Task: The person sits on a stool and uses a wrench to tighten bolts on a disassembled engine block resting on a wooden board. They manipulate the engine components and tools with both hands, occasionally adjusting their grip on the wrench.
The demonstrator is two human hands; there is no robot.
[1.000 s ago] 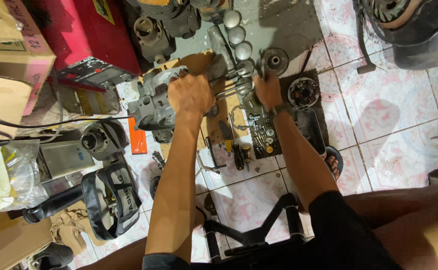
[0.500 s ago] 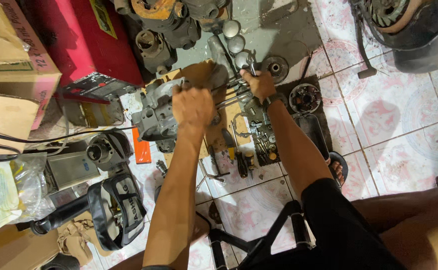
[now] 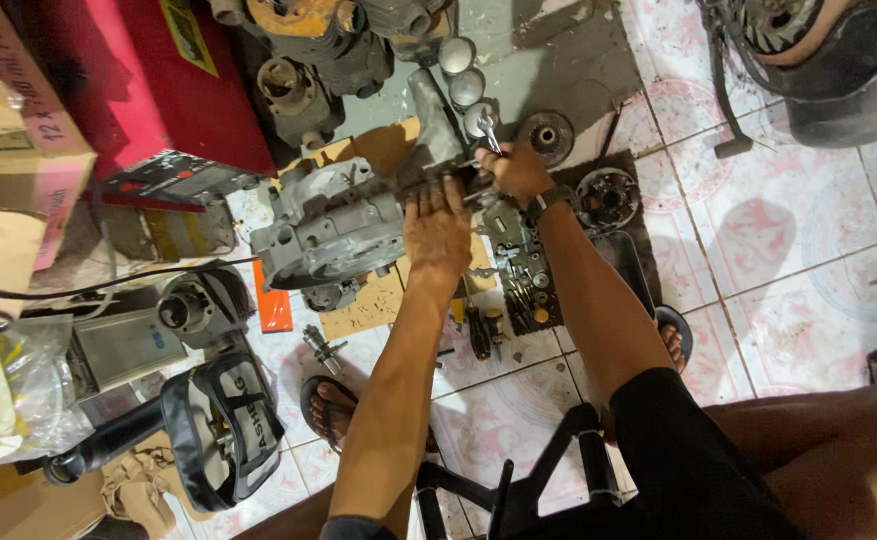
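**A:** What is the person wearing?

**B:** Very little shows. Both forearms are bare, with no sleeves. The right hand [image 3: 516,170], upper centre of the frame, has a dark watch [image 3: 548,203] strapped at the wrist. The left hand [image 3: 436,230], just left of it, wears nothing.

**A:** And lower down?

**B:** Black shorts [image 3: 683,455] cover the thigh at lower right. Dark flip-flop sandals [image 3: 326,405] are on both feet, lower centre.

Grey cast-metal engine crankcase [image 3: 333,225], greasy, lying on its side on a cardboard sheet [image 3: 373,305] on the tiled floor, long end toward the sheet's far right corner. Small silver wrench [image 3: 489,133] stands tilted at that far end, upper tip free.
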